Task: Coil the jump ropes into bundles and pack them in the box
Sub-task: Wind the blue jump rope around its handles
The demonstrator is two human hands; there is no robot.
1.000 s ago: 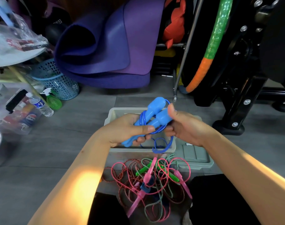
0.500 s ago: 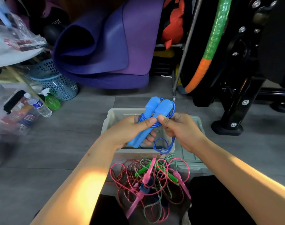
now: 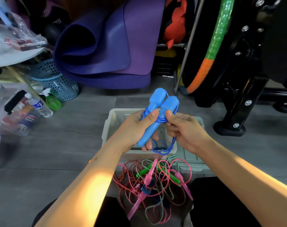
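Two hands, left hand point(image 3: 136, 128) and right hand point(image 3: 185, 130), clench one blue jump rope point(image 3: 157, 115), its two handles side by side, above one clear box point(image 3: 110, 126); tangled ropes point(image 3: 154, 182) lie on the floor.

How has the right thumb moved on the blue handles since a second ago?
Yes. The right hand has slid down: its thumb, earlier near the handles' tops, now presses the wrapped cord midway, over the box.

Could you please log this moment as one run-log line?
left hand: holds blue jump rope handles | right hand: pinches cord wrap | box: below | tangled ropes: waiting
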